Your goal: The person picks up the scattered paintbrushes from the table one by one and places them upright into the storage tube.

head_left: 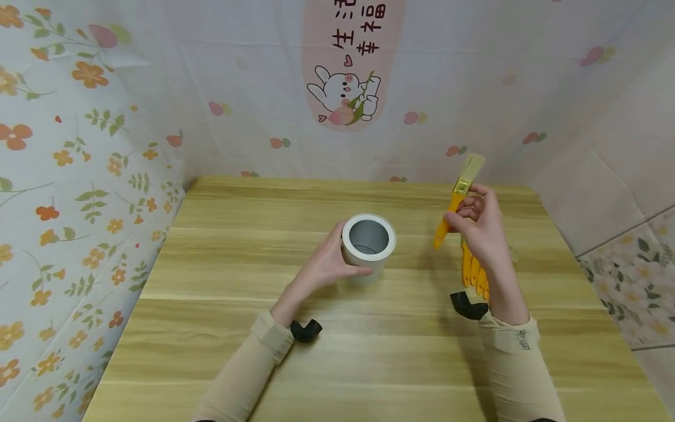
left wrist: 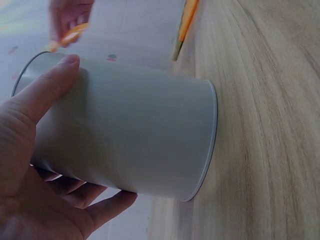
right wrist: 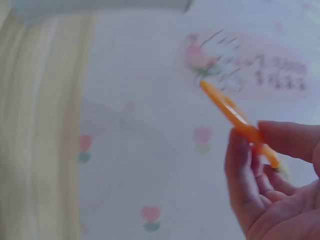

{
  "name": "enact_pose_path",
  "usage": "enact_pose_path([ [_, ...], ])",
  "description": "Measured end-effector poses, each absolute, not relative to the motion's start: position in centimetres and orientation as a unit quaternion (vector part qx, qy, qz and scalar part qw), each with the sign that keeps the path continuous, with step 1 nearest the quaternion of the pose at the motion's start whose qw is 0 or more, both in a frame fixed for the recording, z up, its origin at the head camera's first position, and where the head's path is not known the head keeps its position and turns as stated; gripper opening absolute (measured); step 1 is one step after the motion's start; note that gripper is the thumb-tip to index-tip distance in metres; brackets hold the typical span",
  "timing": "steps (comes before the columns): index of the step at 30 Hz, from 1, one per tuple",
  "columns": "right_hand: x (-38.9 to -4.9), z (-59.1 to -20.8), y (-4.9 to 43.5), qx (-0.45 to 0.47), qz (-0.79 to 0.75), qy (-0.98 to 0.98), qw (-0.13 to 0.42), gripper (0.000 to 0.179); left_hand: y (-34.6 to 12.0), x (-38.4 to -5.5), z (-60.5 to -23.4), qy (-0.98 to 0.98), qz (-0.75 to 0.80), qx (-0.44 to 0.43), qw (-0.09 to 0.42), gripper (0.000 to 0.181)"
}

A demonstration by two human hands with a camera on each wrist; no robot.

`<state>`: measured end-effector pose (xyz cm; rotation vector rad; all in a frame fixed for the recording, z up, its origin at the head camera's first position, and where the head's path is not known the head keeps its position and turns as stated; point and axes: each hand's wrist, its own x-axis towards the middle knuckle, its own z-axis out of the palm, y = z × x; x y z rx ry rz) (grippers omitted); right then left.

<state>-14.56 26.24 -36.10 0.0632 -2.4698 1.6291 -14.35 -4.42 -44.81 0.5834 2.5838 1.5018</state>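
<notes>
My left hand (head_left: 328, 261) grips a pale cylindrical container (head_left: 364, 271) from its left side, thumb and fingers spread round the wall. It stands on the table with its white-rimmed open top facing up; only its grey inner wall shows inside. To the right, my right hand (head_left: 482, 225) holds a paintbrush (head_left: 449, 215) up above the table, pinching its orange handle between thumb and fingers. The brush slants, pale bristles up and handle end down toward the left. In the right wrist view the paintbrush (right wrist: 234, 116) points its handle end away from the palm.
Several more orange-handled brushes (head_left: 467, 266) lie on the wooden table (head_left: 221, 264) beneath my right forearm, partly hidden by it. A black curved piece (head_left: 307, 332) sits at the left wrist, another black piece (head_left: 466, 307) at the right. Patterned cloth (head_left: 253, 76) hangs behind the table.
</notes>
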Motion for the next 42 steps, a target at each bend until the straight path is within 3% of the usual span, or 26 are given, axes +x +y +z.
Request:
enact_pose_path([
  [7, -12.4, -34.1, 22.7, 0.076, 0.702, -0.684, 0.181, 0.046, -4.7, -13.7, -44.8, 0.845, 0.494, 0.192, 0.069, 0.109],
  [11, -11.7, -33.8, 20.6, 0.109, 0.723, -0.65, 0.205, 0.038, -4.8, -13.5, -44.7, 0.844, 0.494, 0.194, 0.074, 0.108],
  [20, -11.7, -35.7, 18.0, 0.133, 0.601, -0.77, 0.169, 0.024, -5.0, -13.4, -44.9, 0.839, 0.496, 0.208, 0.08, 0.112],
  [28, -12.2, -37.0, 18.1, 0.13, 0.441, -0.87, 0.178, 0.017, -5.0, -13.5, -44.9, 0.837, 0.494, 0.221, 0.08, 0.112],
  [42, -13.1, -38.0, 19.0, 0.162, 0.398, -0.895, 0.12, 0.009, -5.1, -13.5, -44.9, 0.837, 0.494, 0.219, 0.085, 0.113],
])
